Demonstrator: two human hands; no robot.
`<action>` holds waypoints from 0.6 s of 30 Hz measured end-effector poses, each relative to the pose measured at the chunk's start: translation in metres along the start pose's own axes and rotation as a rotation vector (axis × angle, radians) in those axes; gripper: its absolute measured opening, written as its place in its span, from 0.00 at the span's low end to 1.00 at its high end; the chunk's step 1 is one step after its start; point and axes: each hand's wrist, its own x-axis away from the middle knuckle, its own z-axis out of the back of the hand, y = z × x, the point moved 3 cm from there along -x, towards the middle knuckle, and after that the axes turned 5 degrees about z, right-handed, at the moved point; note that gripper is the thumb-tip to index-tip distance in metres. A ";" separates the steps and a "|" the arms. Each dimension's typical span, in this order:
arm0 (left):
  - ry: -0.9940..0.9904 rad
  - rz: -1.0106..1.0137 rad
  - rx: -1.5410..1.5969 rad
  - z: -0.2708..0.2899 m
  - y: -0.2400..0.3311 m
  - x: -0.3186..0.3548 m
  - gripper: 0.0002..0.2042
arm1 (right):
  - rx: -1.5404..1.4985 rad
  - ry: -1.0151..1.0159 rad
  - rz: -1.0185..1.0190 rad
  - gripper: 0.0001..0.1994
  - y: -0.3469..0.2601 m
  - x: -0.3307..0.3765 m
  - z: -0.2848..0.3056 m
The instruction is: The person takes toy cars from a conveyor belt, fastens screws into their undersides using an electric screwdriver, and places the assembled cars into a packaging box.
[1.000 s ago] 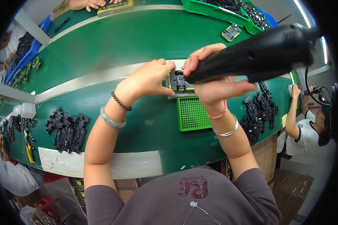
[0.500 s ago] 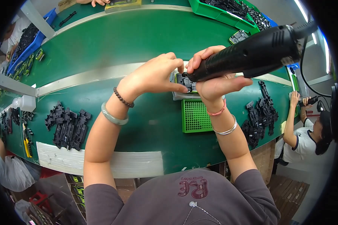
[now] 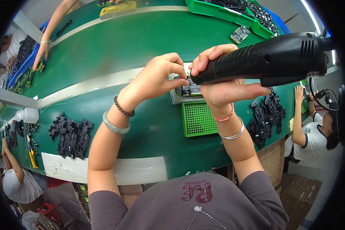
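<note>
Screwdriver (image 3: pixel 264 63) gripped in right hand (image 3: pixel 222 82), tip on black part (image 3: pixel 188 90) | left hand (image 3: pixel 159 76) pinches that part | green tray (image 3: pixel 198 119) just below on table (image 3: pixel 115 50)

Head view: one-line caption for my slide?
Right hand holds black power screwdriver over small black part steadied by left hand.

Open green bench behind our hands, clutter at both sides.

Bare table (image 3: pixel 115 46) lies wide beyond us, up to the green bins (image 3: pixel 218 9). Near our left hand (image 3: pixel 157 78), a heap of black parts (image 3: pixel 71 134) blocks the left; our right hand (image 3: pixel 222 86) with the black power screwdriver (image 3: pixel 268 63) has another black pile (image 3: pixel 266 117) and a green perforated tray (image 3: pixel 197 119) close by.
</note>
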 end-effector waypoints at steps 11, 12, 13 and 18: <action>-0.076 0.082 -0.025 0.003 -0.002 0.002 0.20 | 0.158 0.126 -0.136 0.51 0.004 0.001 0.004; -0.074 0.082 -0.029 0.005 -0.003 0.004 0.20 | 0.227 0.119 -0.198 0.50 0.008 0.003 0.003; -0.148 0.149 -0.144 0.005 -0.008 0.008 0.24 | 0.296 0.111 -0.260 0.50 0.013 0.005 0.003; -0.234 0.192 -0.260 -0.001 -0.013 0.010 0.29 | 0.293 0.053 -0.245 0.48 0.025 0.012 0.006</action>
